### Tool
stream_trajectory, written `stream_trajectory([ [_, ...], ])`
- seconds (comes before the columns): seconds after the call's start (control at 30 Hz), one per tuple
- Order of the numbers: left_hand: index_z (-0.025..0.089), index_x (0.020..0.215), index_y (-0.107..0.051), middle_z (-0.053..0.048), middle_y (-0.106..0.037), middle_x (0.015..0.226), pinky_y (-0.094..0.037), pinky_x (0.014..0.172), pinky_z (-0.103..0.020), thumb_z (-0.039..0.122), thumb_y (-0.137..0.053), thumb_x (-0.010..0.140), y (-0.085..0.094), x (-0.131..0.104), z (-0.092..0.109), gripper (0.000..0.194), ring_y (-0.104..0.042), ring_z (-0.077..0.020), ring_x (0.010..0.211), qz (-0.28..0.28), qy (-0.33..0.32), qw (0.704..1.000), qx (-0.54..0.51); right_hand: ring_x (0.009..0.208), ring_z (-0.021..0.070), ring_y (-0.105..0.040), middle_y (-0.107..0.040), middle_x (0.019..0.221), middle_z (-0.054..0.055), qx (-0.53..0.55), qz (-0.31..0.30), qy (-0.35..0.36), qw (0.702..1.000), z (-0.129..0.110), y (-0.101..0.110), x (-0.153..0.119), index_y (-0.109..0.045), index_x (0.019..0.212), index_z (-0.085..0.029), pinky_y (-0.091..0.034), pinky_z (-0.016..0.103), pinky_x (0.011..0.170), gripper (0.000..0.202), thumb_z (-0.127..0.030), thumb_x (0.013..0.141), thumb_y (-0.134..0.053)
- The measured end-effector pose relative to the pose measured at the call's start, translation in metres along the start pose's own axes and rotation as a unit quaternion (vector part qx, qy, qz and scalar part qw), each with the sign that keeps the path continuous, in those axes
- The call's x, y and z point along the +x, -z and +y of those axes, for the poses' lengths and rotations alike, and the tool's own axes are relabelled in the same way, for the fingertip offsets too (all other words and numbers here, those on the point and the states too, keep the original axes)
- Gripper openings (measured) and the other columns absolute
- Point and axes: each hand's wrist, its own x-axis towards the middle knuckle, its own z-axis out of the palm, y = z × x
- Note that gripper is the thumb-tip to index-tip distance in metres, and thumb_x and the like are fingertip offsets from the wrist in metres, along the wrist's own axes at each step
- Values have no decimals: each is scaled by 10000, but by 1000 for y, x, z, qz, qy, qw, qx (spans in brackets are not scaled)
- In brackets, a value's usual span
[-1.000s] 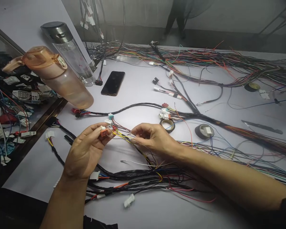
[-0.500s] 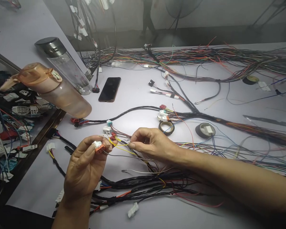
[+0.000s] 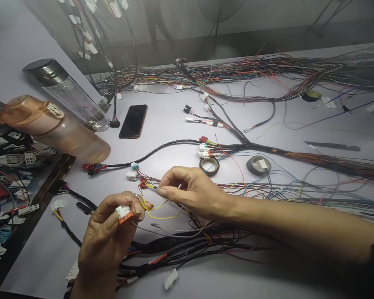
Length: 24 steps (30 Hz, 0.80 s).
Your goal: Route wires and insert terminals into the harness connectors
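Observation:
My left hand (image 3: 107, 236) is closed on a white and orange connector (image 3: 124, 213), pinched between thumb and fingers, with a grey wire trailing from it to the right. Close to its fingertips, a yellow wire (image 3: 163, 217) with a metal terminal makes a loop. My right hand (image 3: 193, 191) has thumb and forefinger pressed together on a thin wire; the fingertips partly hide it. Just left of those fingertips lies a red connector (image 3: 142, 182) with yellow wires. Behind it are a white connector (image 3: 131, 175) and a light-blue one (image 3: 134, 166).
Black-wrapped harness branches (image 3: 174, 243) run below my hands. Tape rolls (image 3: 217, 167) and a dark blade-like tool (image 3: 333, 146) lie to the right. A phone (image 3: 133, 121), two bottles (image 3: 75, 139) and a bin of connectors (image 3: 11, 160) are on the left. Loose wires (image 3: 237, 72) stretch along the back.
The view has shifted, so most things appear further left. In my left hand the connector has turned, its orange face tipping downward. The yellow loop hangs lower between my hands.

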Motion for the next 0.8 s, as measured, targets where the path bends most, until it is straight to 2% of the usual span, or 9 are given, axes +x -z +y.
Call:
stream_trajectory([
  [0.13, 226, 951, -700, -22, -598, 723, -487, 604, -162, 297, -610, 834, -5, 0, 0, 164, -526, -85, 650, -20, 6, 1000, 5, 628, 55, -481, -552, 683, -44, -3, -3, 1, 1000, 2, -1, -1, -619, 805, -115, -411, 185, 622, 87, -187, 836, -656],
  [0.37, 228, 938, -704, -28, -601, 721, -484, 608, -163, 269, -624, 818, -8, 1, -1, 149, -548, -100, 690, -12, 1, 1000, 9, 703, 83, -534, -605, 763, -12, -59, -10, 29, 998, 5, -2, -2, -626, 823, -120, -440, 208, 677, 82, -194, 855, -639],
  [0.53, 229, 930, -702, -30, -599, 715, -498, 635, -178, 275, -624, 818, -9, 0, -1, 144, -550, -104, 687, -10, 10, 1000, 17, 677, 76, -541, -611, 747, -15, -122, 15, 88, 988, 6, -3, -3, -621, 792, -124, -438, 192, 650, 51, -127, 839, -641],
  [0.7, 239, 923, -696, -24, -606, 732, -514, 668, -187, 280, -622, 819, -9, -2, 1, 134, -555, -103, 692, -11, 19, 999, 25, 662, 78, -550, -629, 754, 3, -212, 34, 198, 956, 10, -4, -4, -644, 809, -110, -430, 190, 637, 42, -135, 842, -653],
  [0.8, 247, 927, -694, -22, -608, 739, -517, 683, -194, 282, -616, 822, -7, -3, 1, 136, -551, -103, 694, -13, 19, 999, 31, 674, 83, -563, -646, 767, 17, -225, 33, 208, 951, 10, -4, -4, -661, 813, -100, -432, 192, 649, 57, -142, 849, -653],
])
